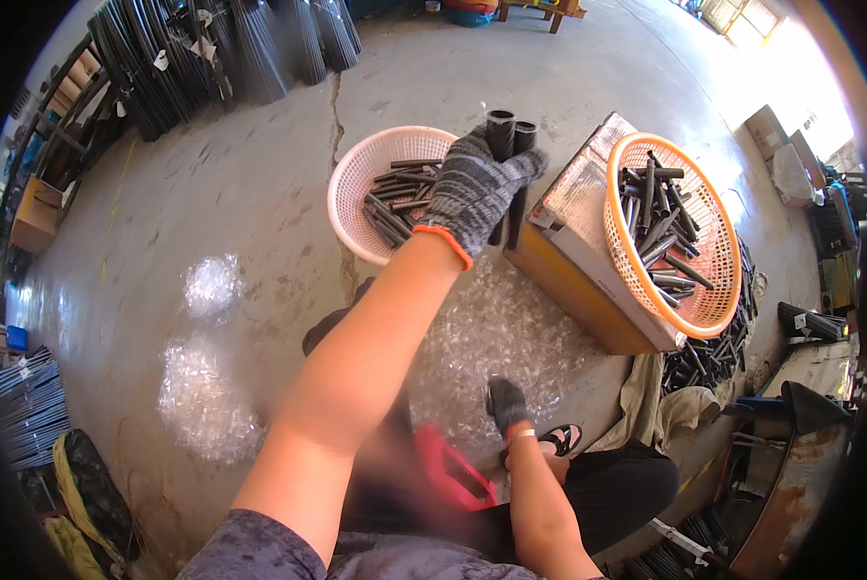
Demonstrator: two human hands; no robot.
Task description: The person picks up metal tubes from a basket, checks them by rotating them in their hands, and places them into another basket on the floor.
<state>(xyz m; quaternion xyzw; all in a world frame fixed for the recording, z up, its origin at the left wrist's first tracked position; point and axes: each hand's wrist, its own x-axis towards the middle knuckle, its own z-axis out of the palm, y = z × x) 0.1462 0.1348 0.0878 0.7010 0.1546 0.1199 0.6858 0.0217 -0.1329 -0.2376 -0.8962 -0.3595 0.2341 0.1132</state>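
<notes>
My left hand (472, 193), in a grey striped knit glove with an orange cuff, is closed around two black tubes (500, 130) held upright. It hangs over the right side of a pink plastic basket (338, 198) with short black tubes (387, 224) lying in it. Lower down, near my sandalled foot, is my gloved right hand (507, 404), close above clear plastic scraps (520, 319) on the floor; its fingers are too indistinct to read. An orange basket (721, 242) of black tube pieces (661, 208) tilts on a cardboard box (588, 275).
A heap of short black tubes (714, 356) lies on cloth behind the box. Clear plastic piles (201, 396) sit on the left floor. Bundled long black rods (162, 68) stand at the back left. A red plastic object (448, 474) is between my legs.
</notes>
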